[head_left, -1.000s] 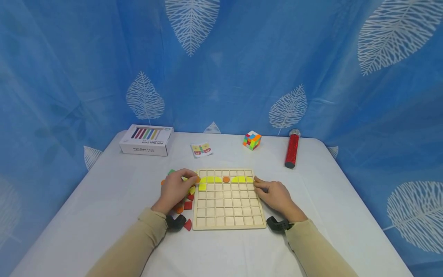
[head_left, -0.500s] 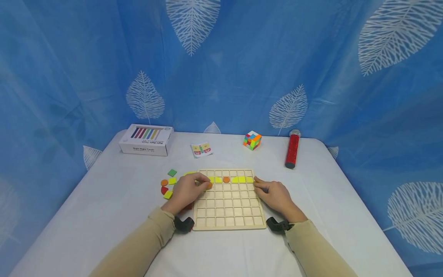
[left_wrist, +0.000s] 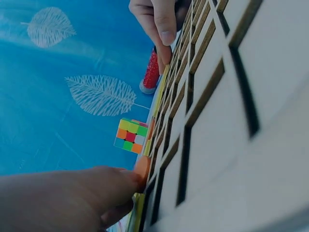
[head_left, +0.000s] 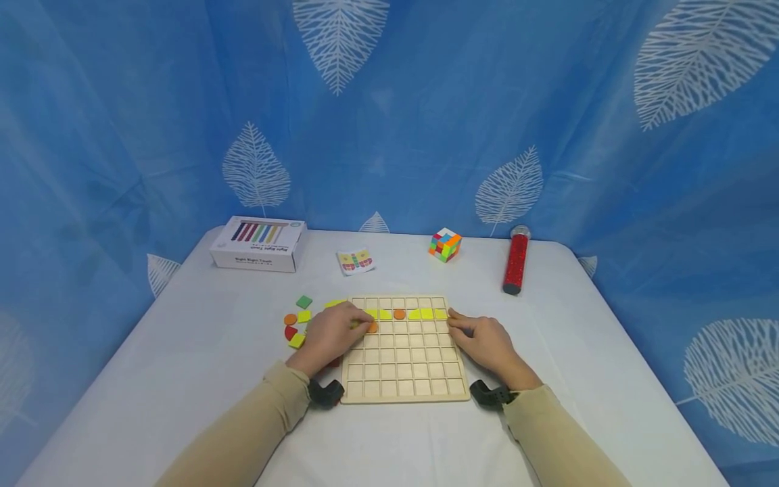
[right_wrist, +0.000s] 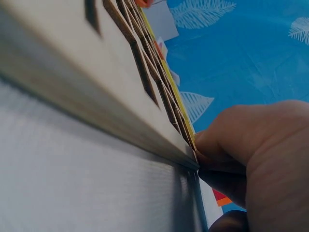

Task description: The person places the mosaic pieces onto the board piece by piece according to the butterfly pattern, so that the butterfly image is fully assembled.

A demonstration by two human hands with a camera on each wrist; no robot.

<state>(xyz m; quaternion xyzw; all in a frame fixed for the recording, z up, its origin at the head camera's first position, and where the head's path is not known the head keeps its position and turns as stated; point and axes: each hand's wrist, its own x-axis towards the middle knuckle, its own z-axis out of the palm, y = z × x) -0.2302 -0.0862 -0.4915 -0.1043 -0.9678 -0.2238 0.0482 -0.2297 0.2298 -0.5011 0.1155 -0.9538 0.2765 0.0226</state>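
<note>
A pale wooden grid board (head_left: 404, 396) lies on the table between both hands. My left hand (head_left: 331, 337) reaches over its left side and pinches an orange disc (head_left: 372, 327) at a second-row cell. In the left wrist view, thumb and finger hold this orange disc (left_wrist: 142, 173) upright-edged, close over the grid. My right hand (head_left: 485, 343) grips the board's right edge near the second row; the right wrist view has its thumb on the rim. Yellow pieces (head_left: 427, 314) and another orange disc (head_left: 399, 314) sit in that row of cells above. My left hand hides some cells.
Loose pieces lie left of the board, among them a green square (head_left: 303, 302), an orange disc (head_left: 290, 318) and a red piece (head_left: 291, 333). Farther back are a white box (head_left: 255, 260), a butterfly pattern card (head_left: 356, 262), a puzzle cube (head_left: 445, 245) and a red glittery tube (head_left: 516, 262).
My left hand has moved right from the board's left edge, carrying the orange disc over the second row. The loose pieces at left came into view. My right hand stays put.
</note>
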